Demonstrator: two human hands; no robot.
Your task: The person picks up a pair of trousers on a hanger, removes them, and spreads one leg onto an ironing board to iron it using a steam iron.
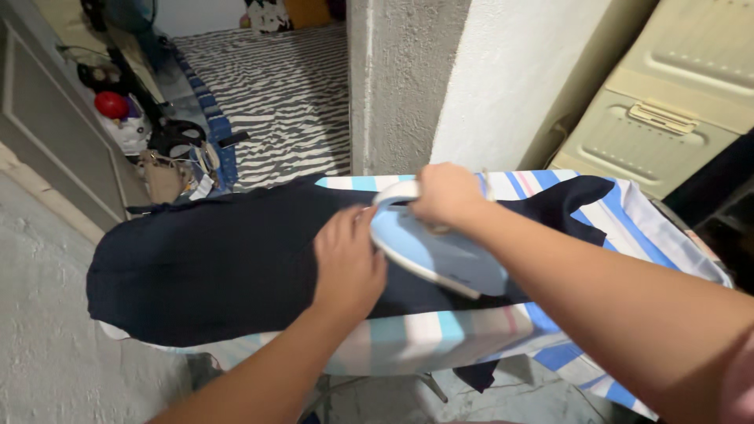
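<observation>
From my feed, much was cut off or covered. My right hand (446, 194) was wrapped around the handle of the light blue iron (437, 253), so the handle itself was mostly hidden under the fingers; the iron sat on the dark garment (212, 263), and I could not see its soleplate. My left hand (347, 263) lay flat and open, palm down on the cloth, touching the iron's near edge. The garment was spread along the ironing board (440, 334), whose striped blue, white and pink cover showed only at the near edge and the right end; a corner of dark cloth hung below the board's front. The board's legs were barely visible beneath.

To the right, a beige plastic storage box (667, 102) leaned against the wall, its lid latched, so I could not tell what it held; it ran out of frame. At the upper left, a clutter of items lay on the floor by a door, including a red ball (111, 104) and a bag (166, 179), too small to make out further. A striped rug (283, 86) lay beyond the concrete pillar (397, 78).
</observation>
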